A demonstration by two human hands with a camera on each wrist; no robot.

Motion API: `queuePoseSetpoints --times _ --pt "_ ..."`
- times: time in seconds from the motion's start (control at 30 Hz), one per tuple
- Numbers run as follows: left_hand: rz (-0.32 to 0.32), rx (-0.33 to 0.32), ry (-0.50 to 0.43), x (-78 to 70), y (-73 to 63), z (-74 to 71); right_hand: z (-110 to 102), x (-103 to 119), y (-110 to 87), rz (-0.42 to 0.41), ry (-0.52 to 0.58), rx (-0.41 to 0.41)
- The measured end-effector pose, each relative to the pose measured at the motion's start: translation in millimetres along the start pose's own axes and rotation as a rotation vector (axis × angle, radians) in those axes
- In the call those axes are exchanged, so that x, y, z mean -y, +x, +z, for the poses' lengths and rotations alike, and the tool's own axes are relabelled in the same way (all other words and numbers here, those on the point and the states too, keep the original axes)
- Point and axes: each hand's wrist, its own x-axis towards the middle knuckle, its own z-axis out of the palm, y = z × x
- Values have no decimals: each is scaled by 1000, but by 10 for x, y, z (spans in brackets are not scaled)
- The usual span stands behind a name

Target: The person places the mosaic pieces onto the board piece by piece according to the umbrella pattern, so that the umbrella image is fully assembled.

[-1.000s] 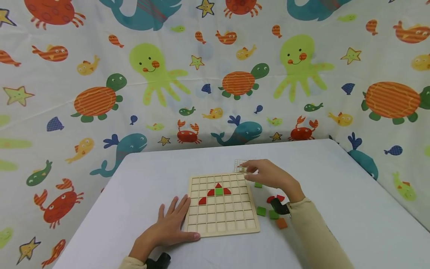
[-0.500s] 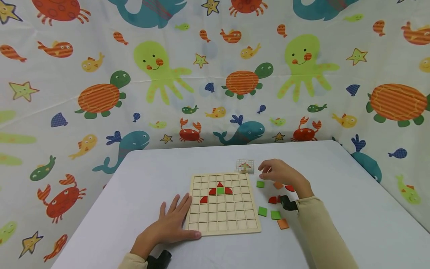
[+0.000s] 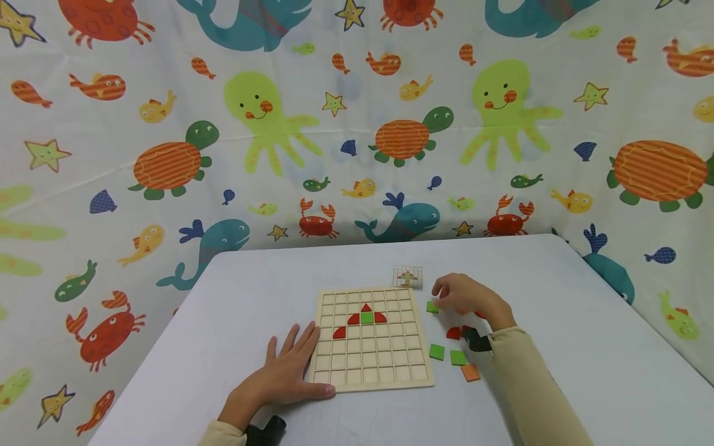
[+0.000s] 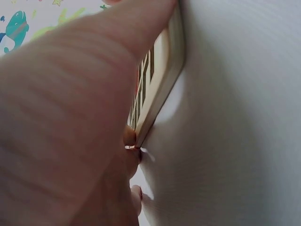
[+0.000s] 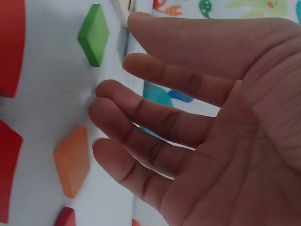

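Note:
A wooden grid board (image 3: 385,360) lies on the white table. Set into its cells are a green square (image 3: 367,318), a red triangle (image 3: 365,307) above it and several red quarter-round pieces (image 3: 339,333). My left hand (image 3: 281,375) lies spread along the board's left side, thumb at the near corner. Over loose tiles right of the board hovers my right hand (image 3: 471,298), fingers loosely bent and holding nothing. In the right wrist view, a green tile (image 5: 94,35) and an orange tile (image 5: 73,162) lie on the table beyond the fingertips.
A small pattern card (image 3: 408,276) sits just behind the board's far right corner. Nearer me, right of the board, are green tiles (image 3: 437,352), an orange tile (image 3: 470,372) and a red piece (image 3: 453,332). A sea-animal printed cloth (image 3: 334,136) hangs behind the table.
My right hand has moved right, away from the pattern card and the board's far corner, then down a little over the loose tiles. The left hand stays against the board.

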Motion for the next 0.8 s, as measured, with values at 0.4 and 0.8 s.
queuePoseSetpoints --times 0.4,0.8 --pt "2 -14 -3 31 4 47 161 16 76 -46 -149 -36" --pt "-4 -13 0 9 -1 45 189 43 78 -72 -123 -46"
